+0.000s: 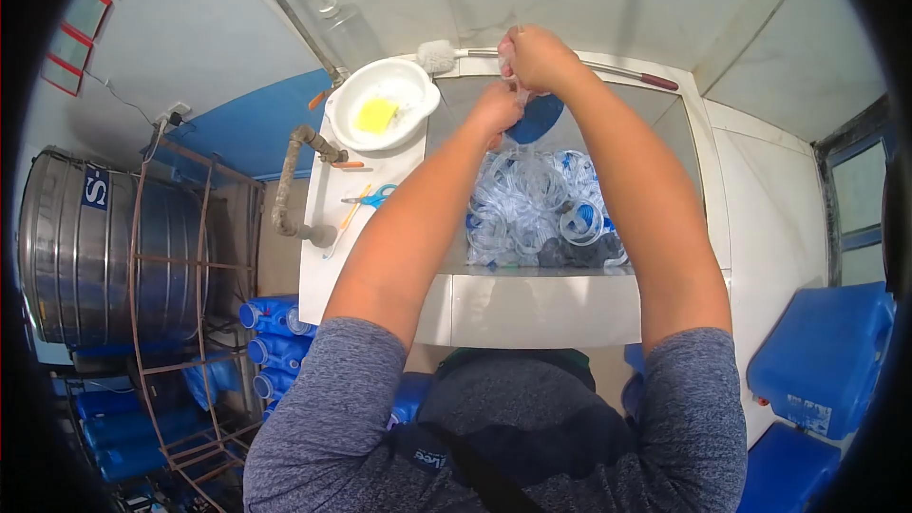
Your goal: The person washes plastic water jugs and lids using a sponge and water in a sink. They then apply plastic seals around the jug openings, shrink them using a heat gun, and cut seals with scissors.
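we list: one clear plastic (520, 92) length, perhaps a bag, gripped in both closed fists; left hand (498, 112) nearer us, right hand (541, 59) beyond. one blue piece (539, 121): just below the grip, our side, over the basin (682, 157) of clear rings (543, 188).

A white "S" marks a blue label (96, 187) on a steel tank (71, 256); lettering (429, 459) on a shirt (532, 408) and a blue container (817, 351) is illegible.
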The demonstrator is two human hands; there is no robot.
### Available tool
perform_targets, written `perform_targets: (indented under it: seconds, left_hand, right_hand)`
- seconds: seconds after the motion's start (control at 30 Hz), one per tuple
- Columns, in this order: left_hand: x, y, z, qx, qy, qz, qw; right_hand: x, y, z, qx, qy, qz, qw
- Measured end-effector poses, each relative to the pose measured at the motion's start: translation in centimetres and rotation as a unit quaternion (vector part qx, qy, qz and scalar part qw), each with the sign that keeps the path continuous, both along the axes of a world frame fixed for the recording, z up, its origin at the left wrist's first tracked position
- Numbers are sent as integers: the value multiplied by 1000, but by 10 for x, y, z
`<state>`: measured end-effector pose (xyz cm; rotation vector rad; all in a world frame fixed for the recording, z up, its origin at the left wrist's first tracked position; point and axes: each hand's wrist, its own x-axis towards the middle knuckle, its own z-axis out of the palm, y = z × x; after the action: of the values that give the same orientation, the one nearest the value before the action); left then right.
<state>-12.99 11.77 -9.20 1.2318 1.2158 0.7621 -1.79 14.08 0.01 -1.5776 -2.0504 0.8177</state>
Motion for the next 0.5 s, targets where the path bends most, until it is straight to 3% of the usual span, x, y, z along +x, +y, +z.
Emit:
perform_targets:
  seconds: [0.03, 0.1, 0.23, 0.27, 0.3, 0.33, 0.37, 0.43, 0.47, 0.5]
  left_hand:
    - [1, -3, 7, 0, 1, 0, 1000]
    - [4, -8, 19, 68, 150, -72, 984]
    - [16, -2, 21, 163, 177, -26, 970]
    - [16, 7, 18, 134, 259, -54, 955]
    - [16, 15, 15, 104, 338, -80, 932]
    - [16, 22, 10, 105, 338, -79, 932]
    - [16, 27, 4, 126, 345, -42, 929]
    - [22, 24, 9, 148, 351, -8, 925]
    - [30, 15, 17, 173, 332, 68, 925]
    - [38, 3, 23, 196, 311, 144, 919]
  right_hand:
    - [0, 2, -1, 87, -105, 3, 991]
    - [6, -11, -1, 86, -124, -33, 988]
    - [32, -24, -30, 96, -124, -98, 983]
    - [40, -24, -49, 97, -124, -98, 983]
    - [47, -25, -71, 36, 35, -126, 991]
    - [50, -32, -75, -25, 194, -150, 969]
    - [52, -43, -80, -25, 193, -150, 969]
    - [47, -76, -72, -192, 259, -155, 934]
    - [40, -78, -71, -191, 259, -156, 934]
    - [31, -80, -72, -223, 415, -148, 870]
